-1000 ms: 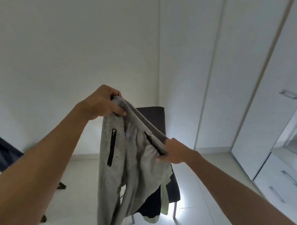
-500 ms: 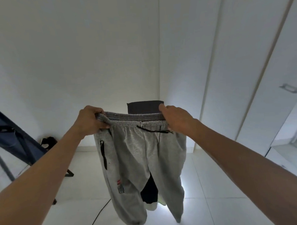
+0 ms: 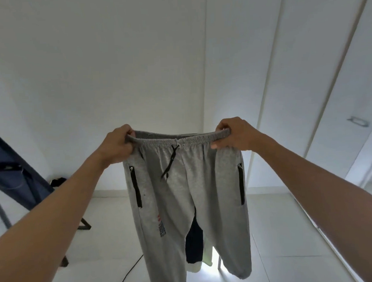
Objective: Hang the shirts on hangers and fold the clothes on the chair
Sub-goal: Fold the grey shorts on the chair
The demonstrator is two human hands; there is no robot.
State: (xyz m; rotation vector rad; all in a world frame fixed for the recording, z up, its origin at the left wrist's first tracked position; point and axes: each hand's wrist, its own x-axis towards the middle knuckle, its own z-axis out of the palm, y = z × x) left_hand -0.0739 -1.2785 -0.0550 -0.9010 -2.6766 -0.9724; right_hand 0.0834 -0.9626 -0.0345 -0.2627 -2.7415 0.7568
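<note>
Right now your left hand (image 3: 117, 146) and right hand (image 3: 233, 135) each grip an end of the grey sweatpants' (image 3: 189, 191) waistband, legs hanging freely above the floor (image 3: 279, 232).

The sweatpants (image 3: 182, 183) are seen in a light heather grey, with a ribbed waistband (image 3: 178, 139) in the same grey. A black drawstring (image 3: 170, 162) is shown at the front, and 2 black pocket zips (image 3: 136, 189) are seen, 1 on each side. A small red and blue print (image 3: 161, 227) is noticed on the left leg. Between the legs, dark navy cloth (image 3: 194, 248) and pale yellow-green cloth (image 3: 208, 256) are visible. The wall (image 3: 94, 70) and floor (image 3: 279, 232) are white.
</note>
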